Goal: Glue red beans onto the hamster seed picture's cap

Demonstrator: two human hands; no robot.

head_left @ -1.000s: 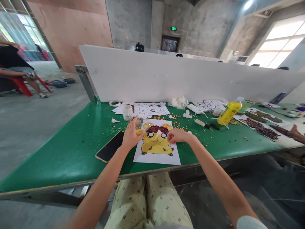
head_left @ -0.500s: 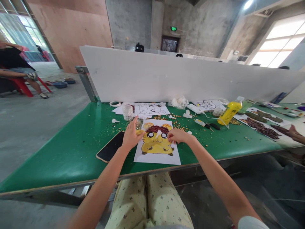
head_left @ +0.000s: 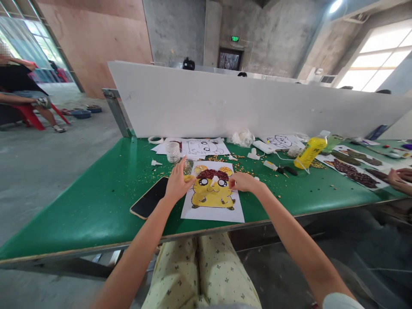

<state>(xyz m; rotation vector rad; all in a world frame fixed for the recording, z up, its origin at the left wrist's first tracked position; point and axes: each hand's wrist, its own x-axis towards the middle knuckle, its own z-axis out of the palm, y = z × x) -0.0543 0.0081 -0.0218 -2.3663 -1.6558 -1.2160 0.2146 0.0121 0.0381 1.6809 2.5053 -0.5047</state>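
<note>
On a sheet of paper [head_left: 212,214] in front of me is a yellow hamster picture [head_left: 212,195], its head top covered in dark red grains [head_left: 212,174]. At the sheet's upper left, my left hand [head_left: 177,182] is curled round a clear plastic jar [head_left: 189,167] that lies tipped, with yellow bits near its mouth. The fingers of my right hand [head_left: 243,182] are pinched together by the hamster's right cheek; whatever they hold is too small or hidden to make out. A phone [head_left: 149,199] lies beside my left wrist.
Behind the sheet are scattered grains [head_left: 240,163], another clear jar [head_left: 173,152], line drawings [head_left: 206,147], a white power strip [head_left: 264,147] and a yellow bottle [head_left: 310,151]. A white partition [head_left: 225,101] borders the green table [head_left: 90,201]. A co-worker's hands [head_left: 401,178] are at far right.
My right hand has shifted slightly right, away from the hamster's face. My left hand stays in place. At far right the co-worker's hands have moved.
</note>
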